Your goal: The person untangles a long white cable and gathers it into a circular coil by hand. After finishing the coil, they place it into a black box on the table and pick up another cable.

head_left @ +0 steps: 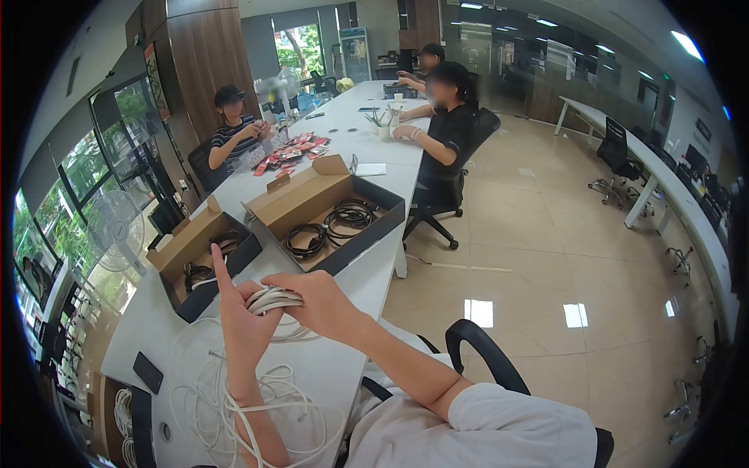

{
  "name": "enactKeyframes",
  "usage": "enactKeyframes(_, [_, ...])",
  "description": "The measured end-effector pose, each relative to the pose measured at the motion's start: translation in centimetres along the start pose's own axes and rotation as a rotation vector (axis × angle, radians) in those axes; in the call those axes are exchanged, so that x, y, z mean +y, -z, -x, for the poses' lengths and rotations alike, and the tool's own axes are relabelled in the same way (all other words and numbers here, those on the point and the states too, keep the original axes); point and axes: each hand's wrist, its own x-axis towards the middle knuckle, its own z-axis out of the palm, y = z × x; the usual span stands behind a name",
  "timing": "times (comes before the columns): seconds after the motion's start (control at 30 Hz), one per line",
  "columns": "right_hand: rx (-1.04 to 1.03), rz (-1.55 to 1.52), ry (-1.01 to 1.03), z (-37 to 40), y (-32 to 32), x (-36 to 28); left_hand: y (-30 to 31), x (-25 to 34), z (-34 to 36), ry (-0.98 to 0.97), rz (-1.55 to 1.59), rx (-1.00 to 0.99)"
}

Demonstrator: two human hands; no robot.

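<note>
My left hand (243, 310) and my right hand (318, 300) meet above the near end of the white table. Between them is a small coil of white cable (273, 299), its loops bunched together. The left fingers wrap the coil at its left side, with one finger pointing up. My right hand grips it from the right, thumb side on top. Loose loops of white cable (289, 382) hang over my left forearm and spread on the table below. Two open cardboard boxes lie beyond my hands: a smaller box (175, 269) at left and a larger box (382, 214), both holding coiled black cables (349, 218).
A dark flat phone-like object (148, 372) lies on the table at left. Another box with white cable coils (123, 413) is at lower left. Red packets (285, 156) are piled farther up the table. Three people sit around it. A chair armrest (488, 351) is beside me.
</note>
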Motion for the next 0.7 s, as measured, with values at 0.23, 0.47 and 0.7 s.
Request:
enactKeyframes(0.23, [0.040,0.185,-0.038,0.2,-1.0,0.8,-0.1,-0.3,0.3,-0.076,0.040,-0.023])
enactKeyframes(0.47, [0.085,0.203,0.129,0.1,-0.6,0.0,-0.8,-0.9,0.1,-0.083,-0.214,0.081])
enactKeyframes(0.7, [-0.024,0.228,0.184,-0.7,-0.4,0.2,-1.6,-0.6,0.6,-0.163,-0.248,0.073])
